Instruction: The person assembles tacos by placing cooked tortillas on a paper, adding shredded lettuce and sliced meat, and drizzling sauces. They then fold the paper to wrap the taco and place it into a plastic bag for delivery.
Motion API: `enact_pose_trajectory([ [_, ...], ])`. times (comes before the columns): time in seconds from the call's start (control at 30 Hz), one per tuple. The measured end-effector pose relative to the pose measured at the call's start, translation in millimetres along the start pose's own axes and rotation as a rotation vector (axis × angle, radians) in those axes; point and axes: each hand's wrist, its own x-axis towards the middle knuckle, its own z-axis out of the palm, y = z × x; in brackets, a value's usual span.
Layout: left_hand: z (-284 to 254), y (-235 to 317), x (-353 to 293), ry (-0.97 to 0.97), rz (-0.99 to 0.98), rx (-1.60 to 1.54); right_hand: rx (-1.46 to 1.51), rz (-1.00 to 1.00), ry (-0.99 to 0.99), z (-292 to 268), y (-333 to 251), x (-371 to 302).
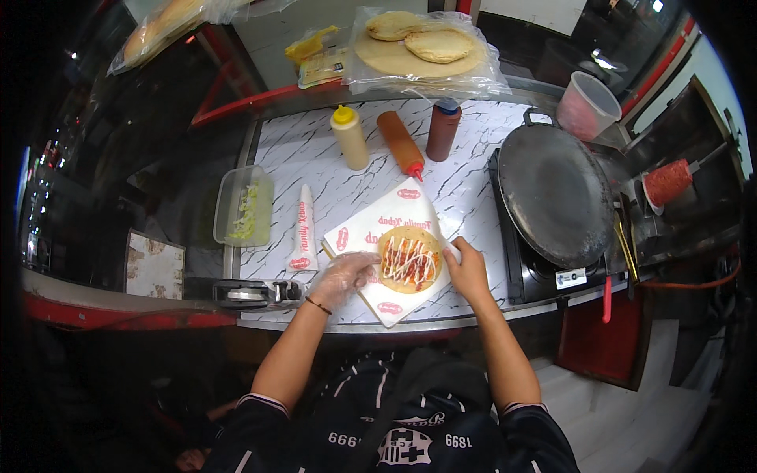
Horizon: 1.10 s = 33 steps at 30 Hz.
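Observation:
A round flatbread (430,277) lies on white printed wrapping paper (386,209), its filling striped with white and red sauce. My left hand (347,276), in a clear plastic glove, has its fingers curled together at the flatbread's left edge. On the other side, my bare right hand (469,272) grips the paper's right edge, thumb on top. Left of the paper lies a slim printed paper cone (303,232). Beyond the paper, a sauce bottle with a red tip (400,146) lies on its side, between an upright cream bottle (350,140) and a dark red bottle (444,132).
A clear tub of shredded greens (244,206) and a metal tool (256,294) sit at left. A black griddle pan (556,197) rests on a stove (512,268) at right, with tongs (624,236) beside it. Bagged flatbreads (438,46) lie on the ledge beyond.

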Motion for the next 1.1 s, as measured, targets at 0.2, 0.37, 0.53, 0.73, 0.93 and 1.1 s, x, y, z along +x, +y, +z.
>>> enact_pose_trajectory([
  [0.2,-14,-26,28,-0.113,0.807,0.751,0.018,-0.065,-0.006,0,1,0],
  [0.37,4,11,13,-0.089,0.885,1.048,0.023,-0.018,-0.023,-4,7,-2],
  [0.53,18,-8,37,0.024,0.920,0.980,-0.039,0.048,-0.073,-10,5,-2],
  [0.73,40,-6,31,0.236,0.749,0.912,-0.349,-0.149,0.132,-6,3,35],
  [0.93,33,1,29,0.045,1.426,1.387,-0.356,0.138,-0.267,25,-22,112],
  [1.1,34,15,38,-0.060,1.447,1.523,-0.125,-0.042,-0.418,5,-26,108],
])
